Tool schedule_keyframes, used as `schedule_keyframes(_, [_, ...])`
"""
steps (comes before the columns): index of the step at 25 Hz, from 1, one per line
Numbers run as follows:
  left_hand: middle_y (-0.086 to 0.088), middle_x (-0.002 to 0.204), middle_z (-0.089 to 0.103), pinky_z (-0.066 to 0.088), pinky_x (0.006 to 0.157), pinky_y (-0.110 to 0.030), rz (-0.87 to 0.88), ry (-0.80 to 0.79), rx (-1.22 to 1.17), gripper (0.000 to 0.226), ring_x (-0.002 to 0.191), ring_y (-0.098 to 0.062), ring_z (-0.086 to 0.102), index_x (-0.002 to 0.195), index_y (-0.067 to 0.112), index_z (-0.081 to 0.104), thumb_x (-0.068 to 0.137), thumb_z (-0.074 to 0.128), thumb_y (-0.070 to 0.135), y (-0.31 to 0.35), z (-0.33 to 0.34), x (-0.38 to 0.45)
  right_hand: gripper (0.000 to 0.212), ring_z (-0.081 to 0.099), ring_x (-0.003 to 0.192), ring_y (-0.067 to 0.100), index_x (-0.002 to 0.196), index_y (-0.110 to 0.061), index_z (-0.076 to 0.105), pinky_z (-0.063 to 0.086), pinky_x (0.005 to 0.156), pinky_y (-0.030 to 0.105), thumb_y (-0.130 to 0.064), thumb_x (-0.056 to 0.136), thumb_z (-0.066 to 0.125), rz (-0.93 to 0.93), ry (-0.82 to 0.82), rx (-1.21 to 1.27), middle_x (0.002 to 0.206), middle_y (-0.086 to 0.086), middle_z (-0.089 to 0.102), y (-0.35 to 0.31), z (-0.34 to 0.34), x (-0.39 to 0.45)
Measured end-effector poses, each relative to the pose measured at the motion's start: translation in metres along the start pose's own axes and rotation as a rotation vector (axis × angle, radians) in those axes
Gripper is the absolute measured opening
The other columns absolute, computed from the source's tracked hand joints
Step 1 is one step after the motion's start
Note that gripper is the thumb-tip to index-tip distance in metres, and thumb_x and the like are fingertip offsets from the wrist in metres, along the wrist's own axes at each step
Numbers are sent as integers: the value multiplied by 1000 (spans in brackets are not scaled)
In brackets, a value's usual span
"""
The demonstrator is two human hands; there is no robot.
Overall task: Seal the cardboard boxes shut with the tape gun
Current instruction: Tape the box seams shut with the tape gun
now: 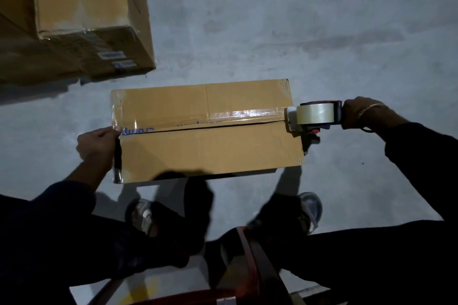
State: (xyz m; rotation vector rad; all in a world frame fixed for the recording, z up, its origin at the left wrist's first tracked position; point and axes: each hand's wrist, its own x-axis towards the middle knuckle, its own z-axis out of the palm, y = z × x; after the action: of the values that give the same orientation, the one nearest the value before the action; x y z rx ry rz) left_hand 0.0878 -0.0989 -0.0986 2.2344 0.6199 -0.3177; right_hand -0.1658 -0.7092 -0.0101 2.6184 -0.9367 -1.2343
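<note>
Blue lettering on the cardboard box (205, 131) was half covered by a flap and unreadable. The box lay on the grey floor (272, 32). The tape gun (314, 116) was gripped by the right hand (357, 112) at the box's right end. The left hand (98, 145) pinched the clear tape (245, 114) at the left edge. 2 labels on stacked boxes (74, 12) were blurred.

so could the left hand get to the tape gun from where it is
Probably not without letting go: the left hand holds the box's left end, while the tape gun sits past the right end in the right hand. Nothing blocks the box top between them.
</note>
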Motion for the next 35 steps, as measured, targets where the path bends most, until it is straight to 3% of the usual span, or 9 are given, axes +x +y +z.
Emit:
schedule_keyframes(3, [-17, 108, 78, 57, 98, -41, 60, 97, 87, 42, 103, -36, 73, 118, 20, 79, 83, 82, 43, 9, 3, -18, 47, 70, 92, 32, 107, -17, 70, 60, 80, 37, -28, 65, 86, -7, -34, -21, 93, 11, 66, -6, -4, 12])
schedule_keyframes(12, [-30, 117, 71, 51, 98, -50, 173, 93, 287, 36, 113, -52, 63, 128, 16, 74, 102, 62, 37, 12, 14, -37, 33, 67, 78, 30, 93, -20, 67, 62, 78, 39, -24, 65, 83, -6, -23, -100, 73, 2, 56, -8, -5, 14])
schedule_keyframes(18, [-31, 138, 57, 41, 106, -51, 2, -11, 306, 48, 128, -50, 52, 140, 6, 52, 113, 28, 36, 18, 26, -40, 30, 69, 78, 28, 90, -18, 66, 62, 78, 38, -21, 65, 81, 5, -36, -127, 75, 3, 59, -12, -14, 10])
schedule_keyframes(21, [-31, 149, 48, 37, 112, -52, -65, -5, 233, 52, 137, -49, 46, 147, 0, 43, 112, 31, 37, 18, 32, -43, 27, 69, 75, 28, 87, -17, 70, 63, 75, 38, -20, 63, 81, 12, -27, -117, 73, 3, 61, -13, -18, 4])
schedule_keyframes(24, [-25, 161, 37, 29, 117, -54, 374, 227, 445, 54, 147, -42, 37, 151, 1, 42, 106, 43, 30, 11, 54, -75, 26, 70, 79, 27, 89, -19, 67, 63, 76, 37, -23, 65, 78, 9, -6, -108, 74, 0, 59, -13, -15, 0])
schedule_keyframes(27, [-18, 159, 42, 28, 118, -55, 921, -28, 521, 48, 148, -34, 38, 143, 9, 52, 101, 43, 32, 16, 106, -135, 31, 72, 90, 29, 97, -20, 68, 61, 78, 36, -26, 68, 76, -19, 23, -89, 84, 3, 58, -11, -13, -4])
schedule_keyframes(29, [-11, 165, 36, 27, 121, -57, 1040, -244, 486, 53, 154, -29, 31, 147, 12, 51, 103, 43, 41, 29, 151, -183, 34, 71, 95, 30, 103, -19, 69, 60, 78, 36, -25, 70, 76, -35, 27, -79, 94, 7, 63, -10, -14, -4])
schedule_keyframes(32, [-6, 175, 8, 6, 129, -53, 1147, -466, 577, 89, 161, -19, 0, 164, 13, 25, 100, 35, 74, 55, 210, -245, 37, 71, 98, 30, 108, -17, 67, 60, 79, 36, -27, 73, 76, -62, 24, -60, 109, 10, 69, -7, -8, 4])
schedule_keyframes(35, [-8, 174, -14, -7, 129, -52, 1132, -510, 710, 123, 159, -18, -19, 167, 10, 3, 83, 29, 96, 84, 260, -287, 39, 70, 97, 30, 111, -16, 67, 58, 77, 33, -31, 77, 76, -101, 9, -20, 109, 11, 70, 2, 7, 17])
